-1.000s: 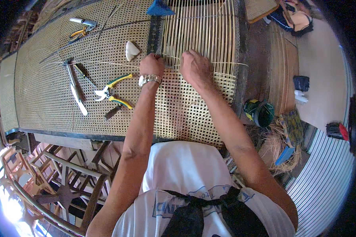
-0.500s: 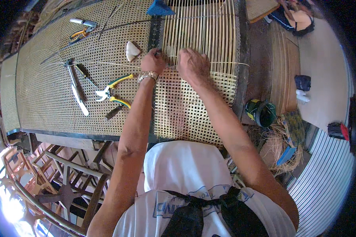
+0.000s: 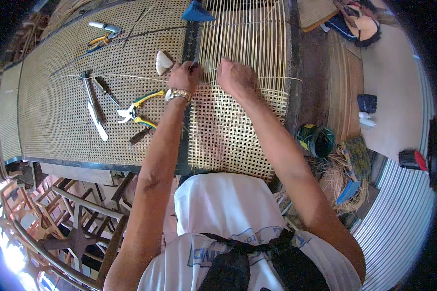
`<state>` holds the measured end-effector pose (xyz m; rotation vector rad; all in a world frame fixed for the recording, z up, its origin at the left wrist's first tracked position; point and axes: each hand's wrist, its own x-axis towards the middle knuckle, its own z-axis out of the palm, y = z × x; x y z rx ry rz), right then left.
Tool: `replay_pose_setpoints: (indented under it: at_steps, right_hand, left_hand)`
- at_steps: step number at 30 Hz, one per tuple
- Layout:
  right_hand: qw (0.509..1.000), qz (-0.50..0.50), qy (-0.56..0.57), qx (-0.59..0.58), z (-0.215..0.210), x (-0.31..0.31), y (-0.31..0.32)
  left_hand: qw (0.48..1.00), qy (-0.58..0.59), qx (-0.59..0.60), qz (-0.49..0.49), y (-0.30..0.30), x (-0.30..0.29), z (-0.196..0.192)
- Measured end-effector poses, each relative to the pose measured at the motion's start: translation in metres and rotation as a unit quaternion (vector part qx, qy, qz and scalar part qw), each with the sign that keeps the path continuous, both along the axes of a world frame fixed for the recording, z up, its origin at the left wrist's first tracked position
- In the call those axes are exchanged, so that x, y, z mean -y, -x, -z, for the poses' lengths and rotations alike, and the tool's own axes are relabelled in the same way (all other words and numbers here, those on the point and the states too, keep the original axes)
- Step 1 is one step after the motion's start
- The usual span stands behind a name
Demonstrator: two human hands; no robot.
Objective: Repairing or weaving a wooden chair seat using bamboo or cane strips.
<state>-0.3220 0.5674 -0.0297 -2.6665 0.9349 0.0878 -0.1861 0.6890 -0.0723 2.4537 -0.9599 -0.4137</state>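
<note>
A woven cane panel (image 3: 228, 131) lies in front of me, its near part a tight open mesh and its far part long parallel cane strands (image 3: 238, 39). A thin cane strand (image 3: 126, 76) crosses it sideways, passing under both hands and sticking out past the right edge. My left hand (image 3: 185, 76), with a watch at the wrist, is closed at the panel's left border; its fingers are blurred. My right hand (image 3: 236, 78) is closed over the strands where the mesh ends, its fingertips hidden beneath the knuckles.
Left on finished cane webbing (image 3: 58, 121) lie yellow-handled pruning shears (image 3: 136, 112), a folding knife (image 3: 94, 106), pliers (image 3: 99, 42) and a white wedge (image 3: 163, 62). A blue block (image 3: 197, 11) sits at the far border. A dark bucket (image 3: 319, 140) stands right; wooden chair frames (image 3: 77, 228) lower left.
My left hand has shifted slightly left and down, away from the right hand. My right hand stays in nearly the same place. The whole view has moved a little.
</note>
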Motion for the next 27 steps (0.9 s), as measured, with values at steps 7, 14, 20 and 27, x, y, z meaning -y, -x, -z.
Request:
replay_pose_setpoints:
  at_steps: [7, 14, 20, 27]
  right_hand:
    - [0.999, 0.022, -0.013, -0.040, -0.016, -0.013, -0.006]
    - [0.999, 0.029, 0.007, -0.029, -0.008, -0.013, -0.007]
    - [0.999, 0.019, -0.008, -0.028, -0.008, -0.012, -0.005]
    - [0.998, 0.041, -0.030, -0.040, -0.008, -0.007, -0.005]
  left_hand:
    - [0.989, 0.001, -0.028, -0.143, 0.019, 0.008, 0.002]
    - [0.986, -0.048, -0.052, -0.154, 0.029, 0.018, -0.015]
    - [0.986, -0.056, -0.019, -0.153, 0.030, 0.018, -0.009]
    - [0.985, -0.161, -0.057, -0.019, -0.008, 0.031, -0.003]
